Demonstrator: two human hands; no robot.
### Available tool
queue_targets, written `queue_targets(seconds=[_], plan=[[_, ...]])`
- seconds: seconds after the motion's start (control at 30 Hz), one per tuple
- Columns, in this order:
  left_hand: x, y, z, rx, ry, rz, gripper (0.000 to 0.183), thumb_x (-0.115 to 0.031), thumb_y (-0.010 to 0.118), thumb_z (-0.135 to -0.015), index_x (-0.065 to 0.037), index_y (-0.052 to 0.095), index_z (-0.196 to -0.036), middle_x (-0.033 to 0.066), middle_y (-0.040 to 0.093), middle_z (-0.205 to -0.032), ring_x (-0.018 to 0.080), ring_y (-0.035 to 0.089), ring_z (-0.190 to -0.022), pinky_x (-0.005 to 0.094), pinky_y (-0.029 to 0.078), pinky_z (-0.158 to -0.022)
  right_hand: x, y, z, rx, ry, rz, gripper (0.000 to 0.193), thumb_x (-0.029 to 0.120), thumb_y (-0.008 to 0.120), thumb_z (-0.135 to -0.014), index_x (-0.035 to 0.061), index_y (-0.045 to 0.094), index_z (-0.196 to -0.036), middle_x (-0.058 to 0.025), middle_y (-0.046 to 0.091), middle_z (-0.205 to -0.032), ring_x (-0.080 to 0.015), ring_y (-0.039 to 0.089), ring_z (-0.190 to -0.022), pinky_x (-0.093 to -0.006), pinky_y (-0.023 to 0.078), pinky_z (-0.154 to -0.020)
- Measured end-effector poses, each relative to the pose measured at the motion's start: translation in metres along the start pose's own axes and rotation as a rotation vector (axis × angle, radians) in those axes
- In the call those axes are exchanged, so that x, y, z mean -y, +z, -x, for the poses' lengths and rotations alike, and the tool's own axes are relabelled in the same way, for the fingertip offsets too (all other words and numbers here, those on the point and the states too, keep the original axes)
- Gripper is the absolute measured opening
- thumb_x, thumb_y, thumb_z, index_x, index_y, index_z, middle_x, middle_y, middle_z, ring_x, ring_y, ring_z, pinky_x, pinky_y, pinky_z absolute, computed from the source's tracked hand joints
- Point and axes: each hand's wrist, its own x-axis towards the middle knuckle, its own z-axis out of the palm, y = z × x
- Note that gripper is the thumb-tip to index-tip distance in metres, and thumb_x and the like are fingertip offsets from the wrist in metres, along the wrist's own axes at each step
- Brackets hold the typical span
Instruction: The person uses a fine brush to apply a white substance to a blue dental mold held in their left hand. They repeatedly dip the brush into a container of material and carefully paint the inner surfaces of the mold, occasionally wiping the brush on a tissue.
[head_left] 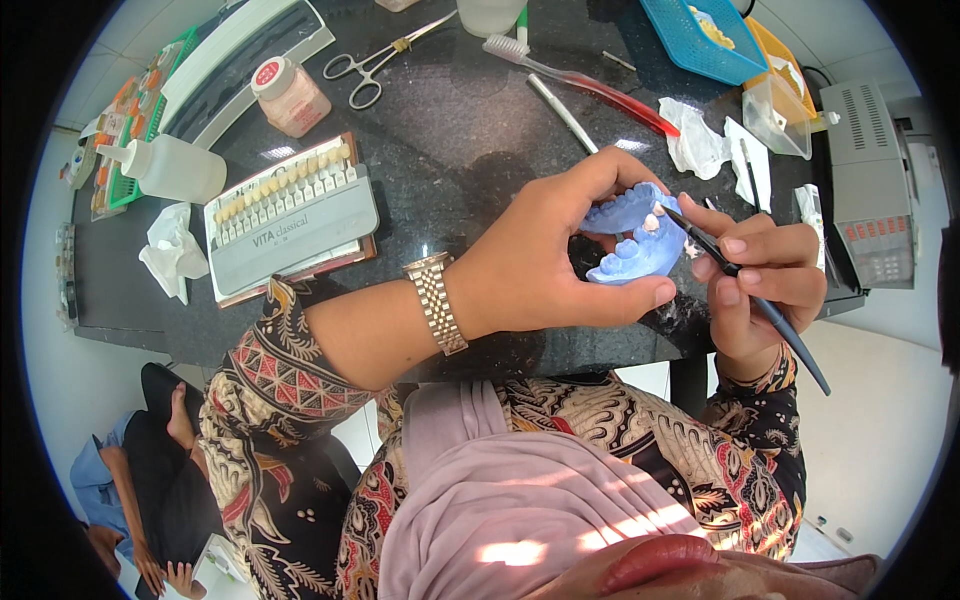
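Holding the blue dental cast (632, 235) over the near edge of the black countertop (450, 150), our left hand (545, 250) was curled around it, thumb under the lower arch and fingers over the upper one. Our right hand (765, 280) was pinched narrow on a thin dark brush (745, 285), whose tip touched a pale tooth (651, 222) set in the cast.

Among the containers, we saw a blue mesh basket (700, 45) at the far right with something yellowish inside, an orange basket (775, 50) just behind it, and a clear plastic box (778, 115) whose contents we could not make out. At the far left stood a small jar (290, 97) of pinkish powder with a white lid and a white squeeze bottle (172, 168) lying on its side. An open tray holding a tooth shade guide (290, 215), its pale tabs in a row, lay near our left forearm.

Scissors (375, 65), a red-handled toothbrush (585, 80) and crumpled tissue (172, 250) lay scattered further back. The bare dark stretch of counter sat between the shade guide and the cast; the front edge ran just beneath our wrists.
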Motion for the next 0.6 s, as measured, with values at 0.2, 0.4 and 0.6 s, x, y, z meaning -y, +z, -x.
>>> queue_targets(seconds=[0.2,0.4,0.6], plan=[[-0.0001,0.0016,-0.0005,-0.009,0.010,0.028,0.052,-0.027,0.078,-0.067,-0.003,0.051,-0.105,0.0082,0.060,-0.088,0.0132,0.058,-0.080,0.0276,0.048,-0.072,-0.0005,0.0004,0.0016,-0.003,-0.018,0.003,0.020,-0.007,0.058,-0.079,0.0058,0.050,-0.092,-0.0137,0.051,-0.096,-0.0188,0.063,-0.068,-0.0535,0.052,-0.084],[0.0036,0.0006,-0.0004,-0.023,0.033,0.006,0.050,-0.027,0.078,-0.067,-0.003,0.052,-0.103,0.0060,0.059,-0.084,0.0113,0.056,-0.077,0.0257,0.047,-0.068,0.0003,0.0015,-0.0011,0.042,-0.026,0.061,0.018,-0.006,0.058,-0.079,0.0056,0.049,-0.089,-0.0133,0.052,-0.094,-0.0184,0.064,-0.070,-0.0540,0.052,-0.084],[0.0009,-0.0005,-0.0004,-0.024,-0.010,-0.005,0.050,-0.028,0.079,-0.066,-0.005,0.053,-0.102,0.0018,0.057,-0.079,0.0076,0.051,-0.067,0.0223,0.043,-0.059,0.0000,0.0023,-0.0016,0.043,-0.023,0.099,0.018,-0.007,0.057,-0.079,0.0049,0.048,-0.089,-0.0137,0.052,-0.094,-0.0180,0.064,-0.070,-0.0539,0.053,-0.083]])
